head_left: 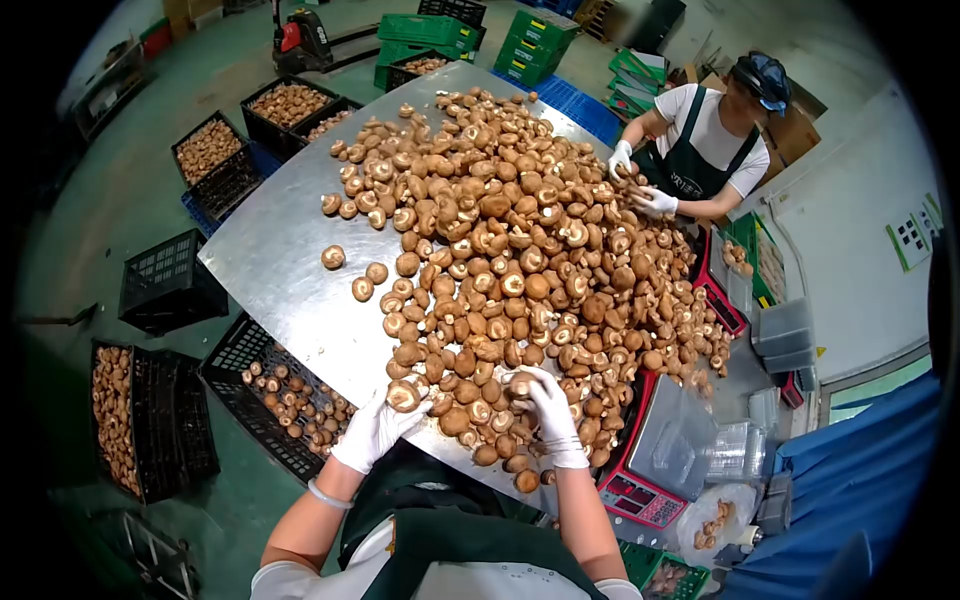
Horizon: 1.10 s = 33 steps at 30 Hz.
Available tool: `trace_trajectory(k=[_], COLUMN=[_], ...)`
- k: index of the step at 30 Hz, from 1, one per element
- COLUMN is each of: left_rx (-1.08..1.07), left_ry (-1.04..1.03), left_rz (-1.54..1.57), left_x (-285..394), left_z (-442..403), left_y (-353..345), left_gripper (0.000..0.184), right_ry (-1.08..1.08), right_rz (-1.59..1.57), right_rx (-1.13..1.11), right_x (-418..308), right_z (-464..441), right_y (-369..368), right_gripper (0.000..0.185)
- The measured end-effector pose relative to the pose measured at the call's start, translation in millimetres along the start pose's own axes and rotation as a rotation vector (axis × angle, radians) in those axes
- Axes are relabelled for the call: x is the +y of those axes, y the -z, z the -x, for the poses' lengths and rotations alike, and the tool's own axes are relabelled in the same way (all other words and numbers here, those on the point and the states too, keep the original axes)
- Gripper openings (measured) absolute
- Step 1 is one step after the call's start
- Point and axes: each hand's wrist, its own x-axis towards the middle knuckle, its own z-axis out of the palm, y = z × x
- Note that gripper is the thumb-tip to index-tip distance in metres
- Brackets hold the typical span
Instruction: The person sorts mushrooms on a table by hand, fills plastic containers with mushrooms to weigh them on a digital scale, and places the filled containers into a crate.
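Many brown mushrooms [480, 240] lie heaped over a metal table [270, 240]. At the near edge of the heap, my left hand [382, 425], in a white glove, is closed on a mushroom [403, 396] whose pale stem side faces up. To its right, my right hand [550, 415], also gloved, has its fingers curled round another mushroom [520, 385] at the heap's surface. A black crate [245, 395] with mushrooms in it stands below the table's edge, left of my left hand.
Across the table, a co-worker [700, 140] in white gloves handles mushrooms. Red scales [645, 495] and clear plastic trays [738, 450] are on the right. More black crates [172, 280] stand on the floor at left; green crates [535, 45] are stacked behind.
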Motion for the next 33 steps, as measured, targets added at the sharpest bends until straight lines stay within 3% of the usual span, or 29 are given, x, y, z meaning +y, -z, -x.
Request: trace_trajectory(k=[1,3,4,5,7,9,10,11,13,15,16,19,21,24,27,28,29,31,33], left_rx=[-0.001,-0.079,-0.082,-0.023,0.063,-0.275,-0.316,-0.295,-0.232,-0.127,-0.079,0.000,-0.005,-0.070,-0.129,-0.131,-0.134,-0.149,-0.173], left_ry=[0.010,0.035,0.047,-0.040,-0.127,-0.311,-0.449,-0.359,-0.261,-0.460,-0.513,-0.604,-0.681,-0.832,-0.857,-0.876,-0.896,-0.913,-0.937], left_rz=[-0.001,-0.018,-0.023,-0.238,-0.686,-1.277,-1.425,-1.276,-1.238,-1.454,-1.485,-1.524,-1.624,-1.769,-1.949,-2.056,-2.163,-2.209,-2.254], left_x=[0.6,3.0,2.2,-2.1,-10.8,-16.5,-19.6,-22.1,-14.2,-6.1,-3.2,1.7,0.0,-7.8,-17.5,-21.2,-24.6,-29.6,-29.9], left_z=[-0.8,-1.5,-0.8,1.6,8.3,7.5,0.1,-2.7,-4.5,-14.1,-20.3,-46.3,-62.8,-86.8,-108.9,-113.8,-118.5,-126.9,-129.6], left_y=[1.3,-0.7,-5.5,-12.0,-39.8,-56.0,-54.8,-53.1,-64.1,-64.6,-62.9,-50.5,-50.4,-62.7,-70.3,-71.9,-72.3,-67.8,-67.4], left_gripper=[0.051,0.050,0.050,0.049,0.051,0.054,0.053,0.050,0.046,0.035,0.033,0.031,0.031,0.034,0.039,0.040,0.041,0.040,0.040], right_ry=[-0.166,-0.168,-0.155,-0.141,-0.269,-0.166,-0.128,-0.084,-0.231,0.035,0.125,0.213,0.229,-0.044,-0.060,0.089,0.084,0.230,0.211], right_rz=[-0.384,-0.484,-0.445,-0.405,-0.285,-0.348,-0.412,-0.412,-0.348,0.193,0.143,0.576,1.002,1.091,1.261,1.372,1.369,1.049,0.878], right_rx=[0.001,-0.054,-0.207,-0.357,-0.350,-0.336,-0.339,-0.290,-0.159,0.238,0.425,0.884,1.044,1.051,1.054,1.108,1.111,1.030,0.817], right_x=[-8.1,6.8,15.9,23.8,-8.0,20.4,22.3,22.8,-34.3,-49.3,-64.5,-62.3,-47.8,-26.5,-9.3,-18.3,-25.0,-31.6,-31.8], right_z=[8.4,12.3,11.4,11.2,25.5,30.1,26.2,28.7,47.1,59.7,69.6,99.7,112.3,121.2,128.7,128.0,124.6,114.6,89.0], right_y=[-0.3,0.2,-2.8,-7.6,-57.4,-93.0,-94.0,-85.6,-49.2,6.8,33.0,126.8,181.2,223.2,234.9,221.8,207.8,175.1,127.7], right_gripper=[0.029,0.029,0.031,0.033,0.041,0.053,0.058,0.056,0.055,0.057,0.056,0.060,0.068,0.074,0.070,0.061,0.061,0.048,0.038])
